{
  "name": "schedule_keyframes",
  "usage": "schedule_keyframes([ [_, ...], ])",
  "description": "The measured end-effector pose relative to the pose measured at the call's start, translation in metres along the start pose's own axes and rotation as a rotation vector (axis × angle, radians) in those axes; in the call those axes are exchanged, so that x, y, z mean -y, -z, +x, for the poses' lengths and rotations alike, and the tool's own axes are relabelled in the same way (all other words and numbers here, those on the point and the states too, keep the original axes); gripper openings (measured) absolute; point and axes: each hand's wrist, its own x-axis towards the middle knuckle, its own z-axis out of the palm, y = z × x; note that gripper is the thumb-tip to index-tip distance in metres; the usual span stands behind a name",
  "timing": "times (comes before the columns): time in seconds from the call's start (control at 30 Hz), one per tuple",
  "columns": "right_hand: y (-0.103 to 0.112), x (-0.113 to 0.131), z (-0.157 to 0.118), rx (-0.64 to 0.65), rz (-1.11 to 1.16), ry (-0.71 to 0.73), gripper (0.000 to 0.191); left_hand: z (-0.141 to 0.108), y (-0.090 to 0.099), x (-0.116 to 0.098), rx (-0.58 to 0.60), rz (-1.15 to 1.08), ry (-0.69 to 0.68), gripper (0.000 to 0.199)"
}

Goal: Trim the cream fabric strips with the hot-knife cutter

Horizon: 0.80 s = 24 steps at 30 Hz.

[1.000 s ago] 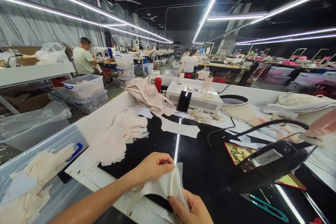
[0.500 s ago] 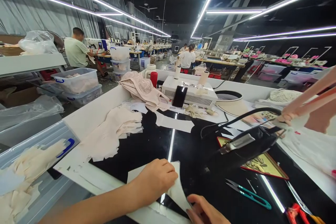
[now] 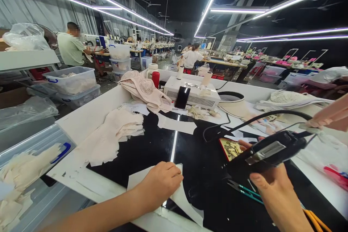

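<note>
My left hand rests closed on a pale cut piece lying on the black tabletop near the front edge; its fingers are curled down and what is under them is hidden. On the right, my right hand is around a black corded tool with a metal plate on its side, thumb in front and fingertips showing behind it. Below the tool lie teal-handled snips, partly covered by that hand. A red-rimmed tray of small metal parts is just behind the tool.
A stack of beige pieces lies at left, with another pale piece farther back. Behind stand a phone, a white machine and a red bottle. People sit at distant sewing tables.
My right hand has moved from the pale piece's corner to the right and taken hold of the black tool. My left hand stays on the piece. The view has shifted slightly.
</note>
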Motion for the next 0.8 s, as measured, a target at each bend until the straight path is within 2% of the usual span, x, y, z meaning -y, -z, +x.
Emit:
schedule_keyframes([
  [0.1, -0.022, 0.025, 0.013, -0.045, 0.295, -0.006, 0.061, 0.003, -0.003, 0.001, 0.004, 0.022, -0.019, 0.017],
  [0.23, -0.055, 0.044, 0.015, -0.123, 0.349, 0.093, 0.058, 0.003, -0.011, 0.001, 0.008, 0.067, -0.024, 0.015],
  [0.3, -0.074, 0.046, 0.012, -0.139, 0.403, 0.145, 0.059, 0.002, -0.015, 0.0, -0.01, 0.082, -0.026, 0.014],
  [0.5, -0.127, 0.037, 0.011, -0.071, 0.636, 0.223, 0.049, 0.001, -0.019, -0.002, -0.065, 0.09, -0.021, 0.011],
  [0.63, -0.143, 0.034, 0.014, -0.046, 0.703, 0.211, 0.048, 0.003, -0.018, -0.002, -0.134, 0.076, -0.017, 0.012],
  [0.8, -0.147, 0.037, 0.013, -0.01, 0.759, 0.191, 0.046, 0.004, -0.022, 0.0, -0.172, 0.058, -0.017, 0.014],
])
